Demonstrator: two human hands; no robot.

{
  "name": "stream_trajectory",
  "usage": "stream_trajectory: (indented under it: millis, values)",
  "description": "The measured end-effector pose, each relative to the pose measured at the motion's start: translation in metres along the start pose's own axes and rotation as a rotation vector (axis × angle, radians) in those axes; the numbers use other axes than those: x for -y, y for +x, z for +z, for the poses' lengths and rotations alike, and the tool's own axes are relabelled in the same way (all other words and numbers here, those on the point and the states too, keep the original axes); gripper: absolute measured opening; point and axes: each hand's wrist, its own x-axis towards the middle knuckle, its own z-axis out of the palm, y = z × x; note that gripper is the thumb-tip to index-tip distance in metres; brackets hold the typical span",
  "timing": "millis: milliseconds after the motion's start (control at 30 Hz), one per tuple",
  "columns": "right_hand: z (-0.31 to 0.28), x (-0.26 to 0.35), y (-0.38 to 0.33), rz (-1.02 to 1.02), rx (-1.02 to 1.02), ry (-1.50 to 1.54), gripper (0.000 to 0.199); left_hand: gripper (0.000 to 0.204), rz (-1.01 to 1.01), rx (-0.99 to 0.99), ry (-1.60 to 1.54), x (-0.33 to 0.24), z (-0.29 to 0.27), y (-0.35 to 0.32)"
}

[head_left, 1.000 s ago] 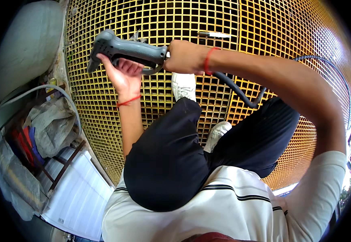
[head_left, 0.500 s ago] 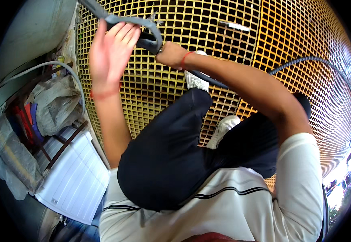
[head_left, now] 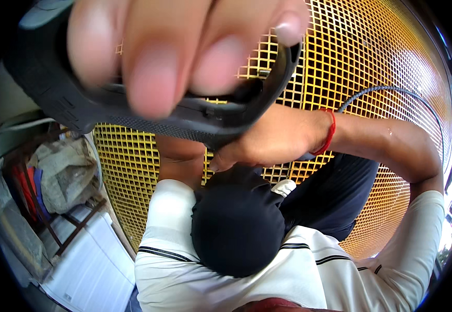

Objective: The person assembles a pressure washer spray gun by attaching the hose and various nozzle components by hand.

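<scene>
A dark grey power tool (head_left: 132,112) with a loop-shaped handle fills the top of the view, very close to the camera and blurred. My left hand (head_left: 184,47) curls its fingers over the tool's top. My right hand (head_left: 272,138), with a red thread at the wrist, grips the tool's handle from below. A dark cable (head_left: 392,93) arcs away from the tool over my right forearm. My knees in dark trousers (head_left: 236,229) lie below the hands.
A yellow grid floor grating (head_left: 371,57) lies beneath me. A white shoe (head_left: 288,186) rests on it. At the left are a white panel (head_left: 90,265), grey sacks (head_left: 62,174) and a dark metal frame (head_left: 77,229) with red and blue items.
Both hands have lifted the tool from arm's length up to just in front of the camera. My left hand, open beside it before, now wraps over it.
</scene>
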Motion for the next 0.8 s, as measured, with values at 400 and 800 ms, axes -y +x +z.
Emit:
stream_trajectory:
  millis: [400, 800]
  values:
    - [-0.090, -0.065, 0.026, 0.420, -0.280, -0.359, 0.027, 0.055, 0.169, -1.349, 0.046, 0.048, 0.049, -0.207]
    - [0.042, -0.161, 0.189, -0.145, -0.431, -0.571, 0.033, 0.061, 0.270, -1.963, 0.952, 0.002, -0.021, -0.130]
